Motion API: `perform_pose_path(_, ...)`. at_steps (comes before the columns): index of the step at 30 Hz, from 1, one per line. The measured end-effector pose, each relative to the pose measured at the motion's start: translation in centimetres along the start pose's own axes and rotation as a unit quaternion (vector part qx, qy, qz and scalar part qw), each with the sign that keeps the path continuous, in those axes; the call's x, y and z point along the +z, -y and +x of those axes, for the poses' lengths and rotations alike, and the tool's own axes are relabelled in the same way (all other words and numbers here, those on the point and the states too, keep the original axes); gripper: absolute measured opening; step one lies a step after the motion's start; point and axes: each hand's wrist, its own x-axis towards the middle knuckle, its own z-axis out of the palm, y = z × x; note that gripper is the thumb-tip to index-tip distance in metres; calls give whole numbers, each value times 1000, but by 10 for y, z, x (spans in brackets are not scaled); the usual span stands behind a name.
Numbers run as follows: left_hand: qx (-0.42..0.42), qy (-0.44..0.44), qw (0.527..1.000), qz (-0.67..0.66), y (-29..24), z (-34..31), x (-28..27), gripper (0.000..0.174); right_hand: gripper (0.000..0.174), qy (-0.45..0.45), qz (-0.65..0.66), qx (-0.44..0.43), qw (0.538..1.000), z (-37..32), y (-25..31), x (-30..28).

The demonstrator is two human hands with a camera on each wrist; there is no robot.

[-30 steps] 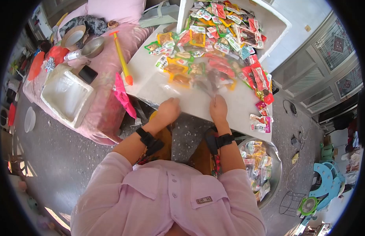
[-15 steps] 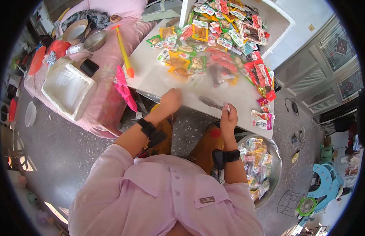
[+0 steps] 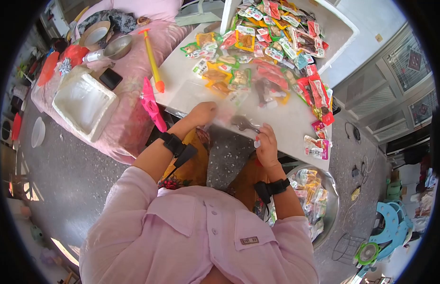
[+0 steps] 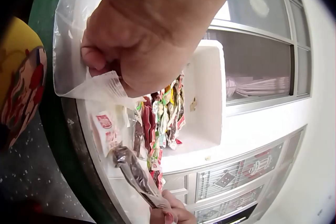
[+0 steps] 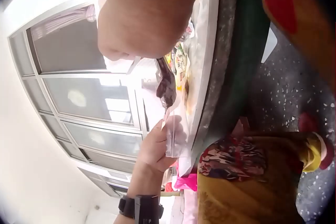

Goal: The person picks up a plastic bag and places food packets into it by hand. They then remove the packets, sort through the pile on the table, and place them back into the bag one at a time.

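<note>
Near the table's front edge, my left hand (image 3: 202, 113) pinches a clear plastic bag, whose film (image 4: 79, 40) spreads beside the fist in the left wrist view. My right hand (image 3: 267, 144), just to the right, holds one end of a dark brown item in clear wrapping (image 3: 243, 124). That item (image 4: 136, 174) points toward the bag side in the left wrist view. From the right wrist, the item (image 5: 166, 85) hangs between the right hand (image 5: 147, 14) and the left hand (image 5: 155, 148), close to the bag (image 5: 177, 132). My right fingertips are hidden there.
Colourful food packets (image 3: 215, 75) lie across the table (image 3: 296, 128) and fill a white foam box (image 3: 341, 35) behind. A metal basin (image 3: 330, 208) of packets stands low at the right. At the left are a bed, an empty foam box (image 3: 85, 106) and a yellow pump (image 3: 151, 59).
My right hand has moved back toward me from over the table, bringing the dark item to the near edge. My left hand stays near the edge with the bag.
</note>
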Motion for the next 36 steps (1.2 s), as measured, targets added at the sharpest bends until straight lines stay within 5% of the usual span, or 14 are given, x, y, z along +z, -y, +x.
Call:
perform_pose_path(7,-39,-5,990,132,-28,-13,8,13,15,-40,-1,13,999,1,3,-10)
perform_pose_path(13,-66,77,975,196,-29,-7,13,15,15,-51,-3,-25,998,12,14,-25)
perform_pose_path(22,66,94,988,100,-18,-1,-5,17,14,13,-10,-31,999,5,-6,-14)
perform_pose_path(28,-29,53,997,43,-31,-5,-10,15,15,3,-6,-25,1000,1,0,-12)
perform_pose_path(36,-20,-15,999,45,-25,-4,-1,17,17,2,22,-19,1000,-6,9,-7)
